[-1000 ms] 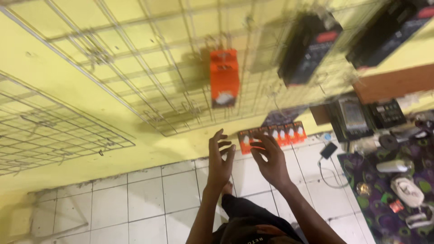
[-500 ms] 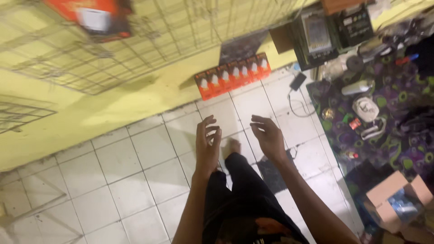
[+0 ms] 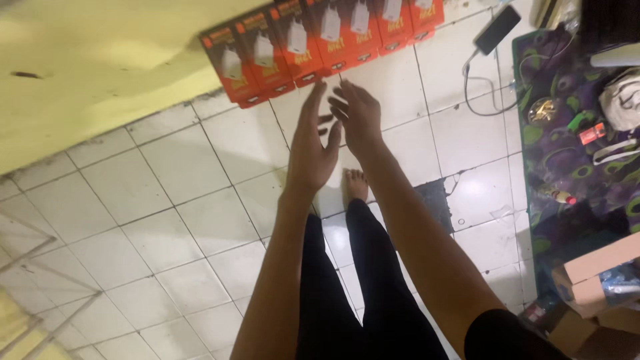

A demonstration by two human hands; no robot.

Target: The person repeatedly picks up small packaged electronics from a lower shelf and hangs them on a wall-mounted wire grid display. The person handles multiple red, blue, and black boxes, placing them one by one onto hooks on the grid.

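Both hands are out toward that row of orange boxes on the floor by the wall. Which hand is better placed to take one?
Probably the right hand: its fingers reach nearer the orange boxes; the left hand trails behind. Both are empty.

Orange charger boxes rowed against wall

Glossy cardboard boxes on smooth, shiny ceramic floor tiles; patterned cloth mat.

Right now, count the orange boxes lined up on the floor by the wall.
7 in view, in one row along the foot of the yellow wall: orange boxes. The top ones are cropped; more may lie beyond the frame.
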